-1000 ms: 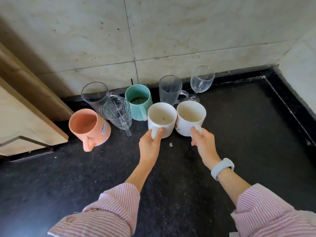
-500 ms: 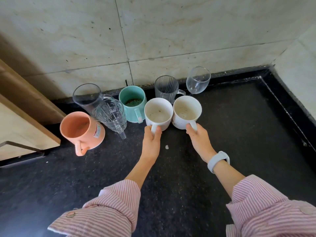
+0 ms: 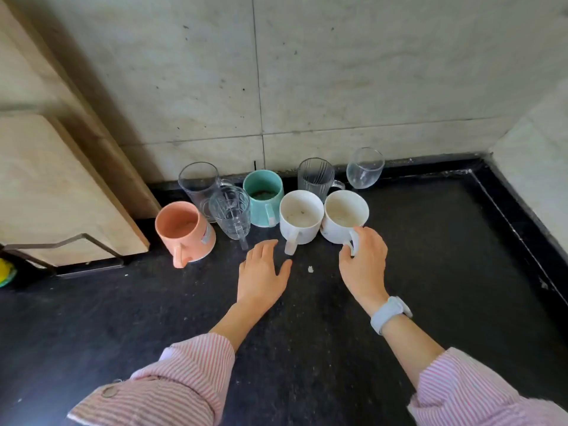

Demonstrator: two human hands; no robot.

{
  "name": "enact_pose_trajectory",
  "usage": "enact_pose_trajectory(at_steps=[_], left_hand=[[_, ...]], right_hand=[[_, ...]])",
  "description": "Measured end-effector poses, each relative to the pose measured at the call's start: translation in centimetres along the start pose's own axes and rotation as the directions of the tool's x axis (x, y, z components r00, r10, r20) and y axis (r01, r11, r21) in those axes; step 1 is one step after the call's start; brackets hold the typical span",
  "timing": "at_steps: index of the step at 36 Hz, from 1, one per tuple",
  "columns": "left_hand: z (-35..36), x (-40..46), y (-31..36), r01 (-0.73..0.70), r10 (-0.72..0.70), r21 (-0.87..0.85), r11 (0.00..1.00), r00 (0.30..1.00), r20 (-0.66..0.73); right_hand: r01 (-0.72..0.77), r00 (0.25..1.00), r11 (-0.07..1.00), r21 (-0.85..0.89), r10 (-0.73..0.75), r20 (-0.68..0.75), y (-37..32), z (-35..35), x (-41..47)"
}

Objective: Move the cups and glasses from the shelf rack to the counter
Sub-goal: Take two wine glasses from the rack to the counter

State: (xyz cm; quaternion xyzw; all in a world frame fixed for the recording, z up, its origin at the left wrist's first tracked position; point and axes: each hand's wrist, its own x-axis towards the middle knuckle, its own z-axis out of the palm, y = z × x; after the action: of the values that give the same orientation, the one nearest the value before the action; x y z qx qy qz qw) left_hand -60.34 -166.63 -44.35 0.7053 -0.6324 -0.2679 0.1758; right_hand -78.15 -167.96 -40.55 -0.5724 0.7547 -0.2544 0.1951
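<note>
Both white mugs are standing mid-frame on the black counter [image 3: 430, 272]. The left hand [image 3: 261, 275] is hovering open beside the left white mug [image 3: 299, 218]; the right hand [image 3: 364, 265] is gripping the handle of the right white mug [image 3: 344, 216], best released gently, straight back.

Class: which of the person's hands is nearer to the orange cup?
Left. The left hand lies open on the counter just right of the orange cup; the right hand is farther right, at a white mug's handle.
</note>
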Motion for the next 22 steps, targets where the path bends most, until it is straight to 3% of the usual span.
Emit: enact_pose_trajectory(at_steps=[5, 10, 16, 22], left_hand=[[-6.8, -2.0, -1.3, -0.058, 0.076, 0.227, 0.972, 0.995, -0.07], [-14.5, -7.4, -4.2, 0.067, 0.005, 0.325, 0.943, 0.977, -0.214], [-22.5, -19.9, -10.0, 0.303, -0.139, 0.339, 0.891, 0.892, -0.43], [-26.3, -38.8, -15.3, 0.558, -0.323, 0.217, 0.801, 0.707, -0.629]], right_hand=[[0.301, 0.941, 0.953, -0.011, -0.295, 0.166, -5.7, -0.5, -1.8], [0.499, 0.801, 0.859, 0.116, -0.508, 0.316, -13.0, 0.8, -6.3], [0.716, 0.588, 0.667, 0.204, -0.735, 0.337, -21.0, 2.9, -16.9], [0.847, 0.242, 0.398, 0.352, -0.879, 0.41, -26.5, 3.8, -33.3]])
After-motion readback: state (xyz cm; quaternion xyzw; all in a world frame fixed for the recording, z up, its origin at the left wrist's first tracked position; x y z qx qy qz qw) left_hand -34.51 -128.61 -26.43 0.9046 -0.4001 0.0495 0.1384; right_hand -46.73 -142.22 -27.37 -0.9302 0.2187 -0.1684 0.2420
